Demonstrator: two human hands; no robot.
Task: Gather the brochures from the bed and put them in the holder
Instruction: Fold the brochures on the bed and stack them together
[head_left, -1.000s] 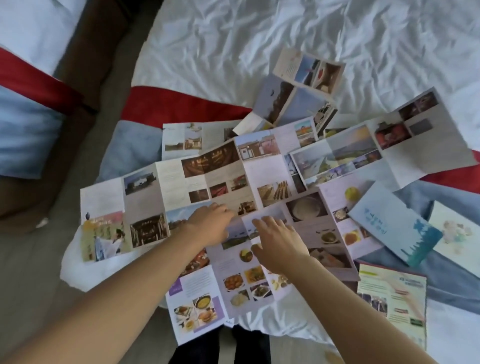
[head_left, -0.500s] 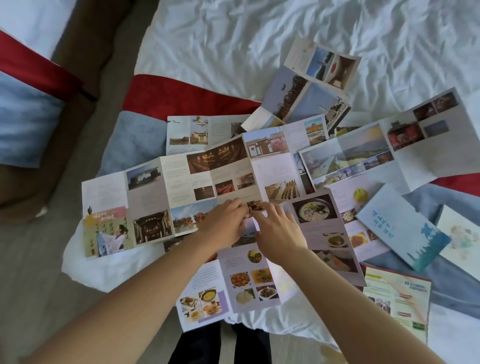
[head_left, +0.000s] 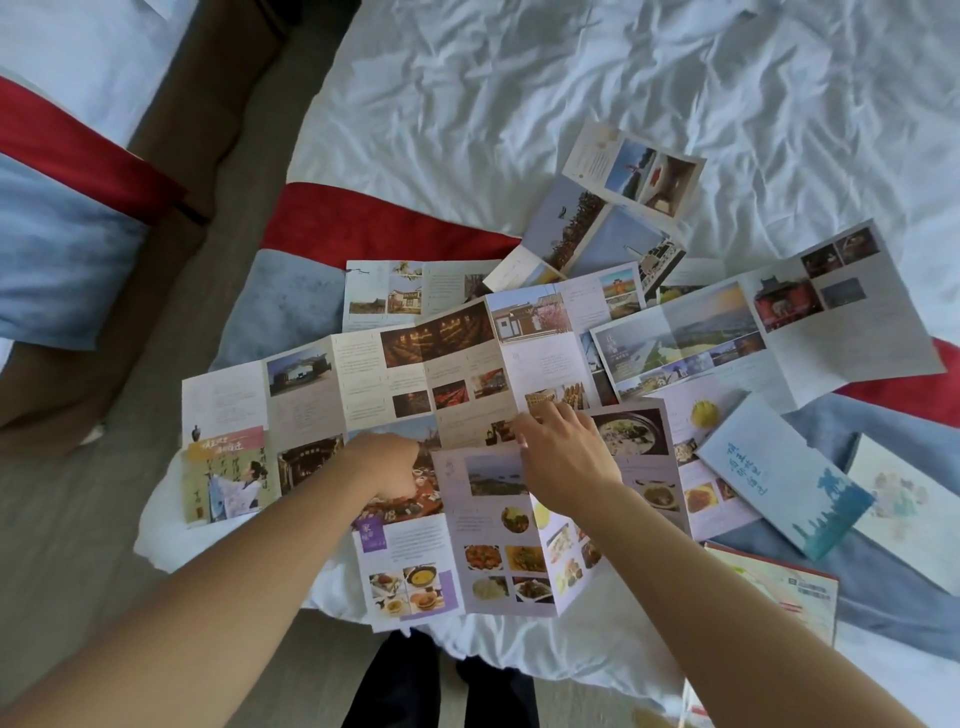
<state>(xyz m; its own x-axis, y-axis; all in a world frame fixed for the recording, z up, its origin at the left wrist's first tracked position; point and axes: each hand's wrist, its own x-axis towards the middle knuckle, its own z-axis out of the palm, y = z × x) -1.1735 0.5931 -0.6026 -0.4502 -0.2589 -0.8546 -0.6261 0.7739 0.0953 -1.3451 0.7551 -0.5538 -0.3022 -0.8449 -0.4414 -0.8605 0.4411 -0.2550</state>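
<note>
Hands: we are pinching the food brochure (head_left: 493, 545) at its upper edge with our right hand (head_left: 566, 457); our left hand (head_left: 387, 467) is curling on its left panel.
Risk: we are risking creasing it or dragging the overlapping long brochure (head_left: 363, 384) beyond our fingers.
Axis: running leftward from our hands, unfolded.
Holder: not in view.

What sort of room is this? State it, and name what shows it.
Likely a hotel room: a bed with crumpled white sheets and a red-and-blue runner, a second matching bed beside it, and travel brochures spread out.
</note>
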